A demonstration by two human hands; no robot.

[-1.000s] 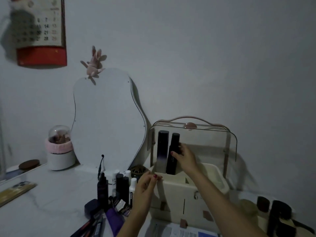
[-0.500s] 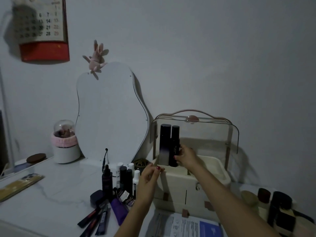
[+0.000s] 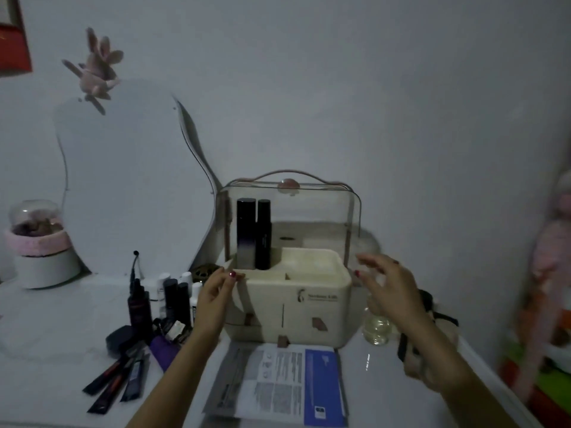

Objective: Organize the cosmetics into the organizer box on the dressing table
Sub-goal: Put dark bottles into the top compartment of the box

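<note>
While the white marble-look dressing table [image 3: 55,329] is spread across the whole near view, only a small part of the job can be judged done. At its far left a wavy-edged mirror [image 3: 123,186] is leaned on the wall, smooth and frameless, with a soft pink plush toy [image 3: 97,67] fixed at its top. Right of the mirror, the organizer box [image 3: 290,301] is seen: a cream plastic body with rounded corners, two drawer fronts below, and a clear domed cover [image 3: 324,208] raised behind under a thin pink handle. A printed leaflet [image 3: 278,387], flat and matte, is laid just in front of it.

Two tall dark cylindrical bottles [image 3: 253,233] are already stood upright, side by side, in the far-left compartment; the other top compartments look unfilled. Plenty is left outside: a cluster of small black and white bottles [image 3: 170,298] left of the box, then glossy slim tubes [image 3: 120,378], a purple tube [image 3: 163,352] and a dark round compact [image 3: 119,338] nearer. A clear glass bottle [image 3: 377,329] is stood at the box's right side.

The left hand [image 3: 216,301] is set against the box's left top edge, fingertips touching it, nothing gripped. The right hand [image 3: 389,288] is blurred, held in the air just right of the box, fingers spread and empty.
</note>
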